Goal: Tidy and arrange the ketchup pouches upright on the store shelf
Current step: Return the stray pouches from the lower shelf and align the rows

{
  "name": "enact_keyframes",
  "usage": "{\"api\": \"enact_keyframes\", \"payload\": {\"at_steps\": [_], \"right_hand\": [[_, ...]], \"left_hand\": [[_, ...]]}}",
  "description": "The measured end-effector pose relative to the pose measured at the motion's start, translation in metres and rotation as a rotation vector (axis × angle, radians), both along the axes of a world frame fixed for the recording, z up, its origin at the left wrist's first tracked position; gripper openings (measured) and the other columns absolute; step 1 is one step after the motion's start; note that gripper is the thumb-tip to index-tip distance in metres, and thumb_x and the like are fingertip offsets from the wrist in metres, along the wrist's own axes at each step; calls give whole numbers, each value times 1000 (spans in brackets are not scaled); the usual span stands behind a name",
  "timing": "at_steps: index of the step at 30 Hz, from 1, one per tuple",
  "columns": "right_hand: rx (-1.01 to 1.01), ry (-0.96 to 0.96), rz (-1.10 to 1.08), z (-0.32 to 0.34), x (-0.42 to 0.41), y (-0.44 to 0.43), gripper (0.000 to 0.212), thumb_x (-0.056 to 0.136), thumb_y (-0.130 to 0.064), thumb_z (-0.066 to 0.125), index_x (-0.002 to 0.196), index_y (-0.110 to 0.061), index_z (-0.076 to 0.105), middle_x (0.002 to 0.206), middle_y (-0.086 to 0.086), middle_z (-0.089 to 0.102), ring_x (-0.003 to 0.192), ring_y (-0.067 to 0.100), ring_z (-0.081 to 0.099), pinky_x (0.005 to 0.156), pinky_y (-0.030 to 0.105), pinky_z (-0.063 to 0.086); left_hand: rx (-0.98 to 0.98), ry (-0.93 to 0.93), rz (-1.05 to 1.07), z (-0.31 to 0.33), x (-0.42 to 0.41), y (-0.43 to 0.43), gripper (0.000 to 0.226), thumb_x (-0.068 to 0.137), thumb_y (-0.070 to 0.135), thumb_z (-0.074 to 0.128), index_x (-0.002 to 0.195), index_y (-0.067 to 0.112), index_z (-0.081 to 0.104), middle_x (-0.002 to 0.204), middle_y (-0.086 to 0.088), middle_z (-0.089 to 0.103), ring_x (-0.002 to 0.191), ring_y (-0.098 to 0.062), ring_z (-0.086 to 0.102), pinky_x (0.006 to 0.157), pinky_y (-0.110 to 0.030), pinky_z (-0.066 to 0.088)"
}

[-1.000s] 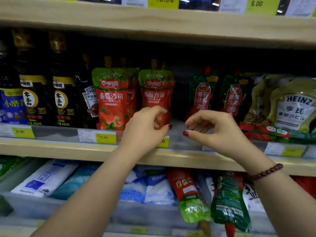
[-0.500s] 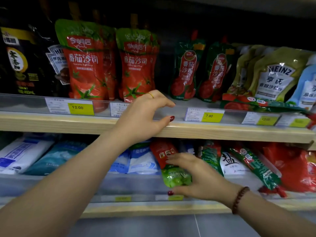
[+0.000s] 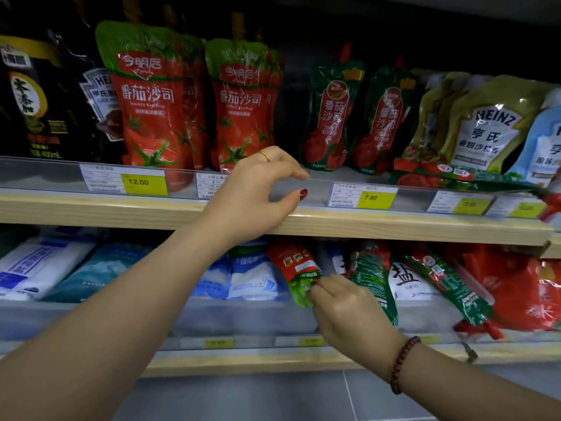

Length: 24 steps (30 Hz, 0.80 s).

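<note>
Ketchup pouches on two levels fill my head view. On the upper shelf (image 3: 394, 227) two red pouches (image 3: 158, 117) stand upright behind the clear price rail (image 3: 328, 194), and two darker green ketchup pouches (image 3: 331, 117) stand just to their right, leaning a little. Beyond those, one pouch (image 3: 449, 179) lies flat across the front of the Heinz packs (image 3: 485, 126).

My left hand (image 3: 258, 192) rests at the rail, fingers loosely curled and spread, thumb under the edge, gripping nothing that I can see. My right hand (image 3: 346, 305) is down at the lower shelf, fingertips pinched on the green lower end of a fallen red-and-green pouch (image 3: 294, 265), which lies tilted among the salt bags (image 3: 255, 278). Other pouches (image 3: 446, 287) lie slanted to its right.

I judge I am at the pick-up step, with most of the tidying not yet done. The pinch is on a thin, slick corner, so the pouch could slip out as I lift. Dragging it might also pull a neighbouring salt bag forward over the lip. Set upright in the gap above, a soft pouch may slump and knock the leaning green ones over.
</note>
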State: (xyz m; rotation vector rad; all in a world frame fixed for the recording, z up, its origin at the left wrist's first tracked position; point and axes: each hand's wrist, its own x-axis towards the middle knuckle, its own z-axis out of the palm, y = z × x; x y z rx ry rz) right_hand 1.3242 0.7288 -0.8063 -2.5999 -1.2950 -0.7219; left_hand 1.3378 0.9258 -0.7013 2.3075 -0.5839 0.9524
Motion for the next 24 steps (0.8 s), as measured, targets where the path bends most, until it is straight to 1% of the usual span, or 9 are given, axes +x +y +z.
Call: {"api": "enact_keyframes", "payload": {"at_steps": [3, 7, 9, 12, 14, 17, 19, 22, 24], "right_hand": [[59, -2, -34, 31, 0, 6, 15, 60, 5, 69, 61, -6, 59, 60, 9, 58, 53, 29, 57, 39, 33, 47], [189, 55, -86, 84, 2, 13, 7, 73, -4, 61, 73, -7, 67, 66, 8, 66, 61, 30, 62, 52, 38, 51], [285, 87, -131, 108, 3, 13, 7, 73, -6, 65, 74, -11, 70, 65, 4, 67, 62, 23, 63, 55, 32, 50], [412, 228, -152, 139, 6, 11, 9, 70, -9, 72, 68, -17, 70, 59, -3, 66, 57, 10, 59, 50, 23, 47], [457, 348, -136, 159, 8, 10, 14, 68, -10, 75, 62, -20, 68, 57, -4, 65, 59, 6, 61, 51, 18, 49], [507, 489, -66, 189, 9, 12, 12, 69, -7, 77, 64, -16, 71, 61, 1, 69, 58, 9, 66, 57, 32, 58], [541, 512, -12, 209, 8, 15, 13, 68, -4, 77, 64, -15, 71, 61, 6, 69, 56, 13, 66, 54, 33, 57], [570, 505, 50, 235, 9, 23, 14, 66, -1, 77, 63, -13, 71, 62, 13, 69, 56, 18, 65, 57, 35, 56], [595, 502, 96, 249, 12, 28, 14, 66, 1, 76, 63, -12, 71, 63, 18, 68, 55, 18, 62, 56, 33, 54]], "left_hand": [[-35, 26, -51, 7, -3, -2, 18, 80, 11, 69, 98, 10, 72, 97, -3, 67, 91, -9, 60, 83, -14, 45], [-268, 213, -170, 20, -7, -2, 14, 81, 10, 68, 94, 11, 73, 90, 1, 70, 84, -5, 65, 77, -13, 50], [-366, 295, -232, 23, -8, 0, 14, 82, 10, 67, 95, 12, 72, 89, 2, 71, 84, -8, 67, 76, -18, 53], [-415, 325, -275, 24, -9, 2, 13, 82, 12, 66, 93, 17, 72, 92, 3, 72, 88, -9, 68, 79, -20, 54], [-429, 353, -304, 25, -9, 5, 12, 84, 18, 64, 93, 17, 72, 91, 3, 73, 88, -8, 68, 78, -20, 54], [-499, 464, -415, 25, -12, 11, 31, 78, 41, 57, 95, 19, 71, 89, 5, 74, 87, -8, 69, 75, -20, 53], [-516, 536, -531, 26, -17, 16, 33, 73, 48, 61, 95, 25, 70, 91, 8, 74, 88, -6, 68, 74, -19, 51], [-454, 640, -591, 25, -20, 23, 44, 63, 33, 82, 102, 19, 68, 99, 3, 73, 96, -15, 67, 80, -26, 52], [-457, 683, -548, 24, -20, 27, 43, 63, 17, 81, 104, 21, 68, 103, -1, 73, 99, -19, 67, 82, -31, 54]]}}
